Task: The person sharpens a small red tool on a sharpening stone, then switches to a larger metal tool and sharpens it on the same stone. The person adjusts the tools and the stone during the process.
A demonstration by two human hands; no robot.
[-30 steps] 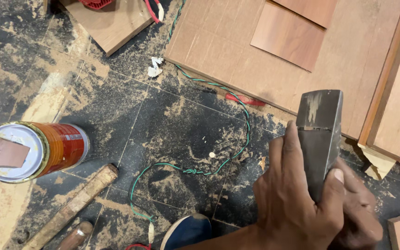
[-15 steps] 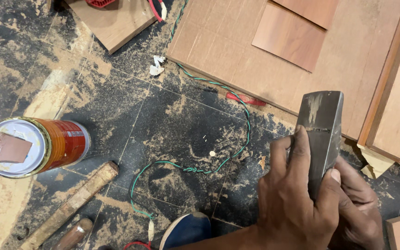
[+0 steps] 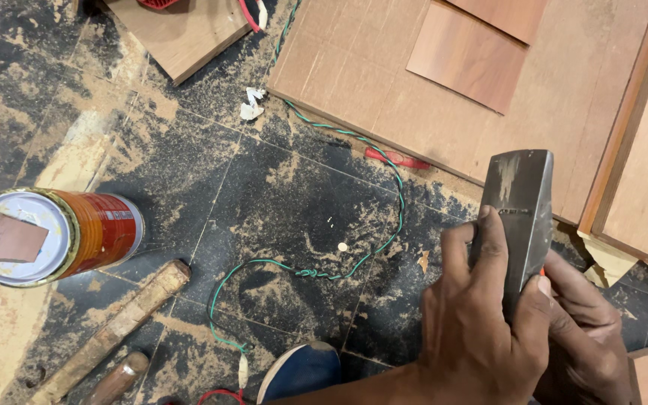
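So, only the head view is given, looking straight down at a dusty dark tiled floor (image 3: 294, 202) smeared with sawdust. A dark grey metal block (image 3: 520, 214), rectangular with a worn pale patch near its top end, is gripped low on the right side of the picture, just in front of a big plywood sheet (image 3: 384, 67). The left hand (image 3: 481, 330) is wrapped around the block from the left, fingers curled over its face and thumb pressed on the near edge, so it's clamped on it. The right hand (image 3: 590, 345) is tucked beneath and behind; its fingers are seen against the block's lower right side, but how firmly it's closed can't be told since most of it is hidden by the other hand and cut off by the frame. The block's bottom end is covered too, along with a tiny bit of something red at the thumb. Well apart on the left, a tin can (image 3: 50, 236) is lying on its side with a brown scrap on its lid. A wooden handle (image 3: 114, 330) is seen just below it, its end cropped. A twisted green wire (image 3: 339, 262) is snaked across the floor between can and hands, and a blue shoe tip (image 3: 301, 371) is cut off at the bottom edge.
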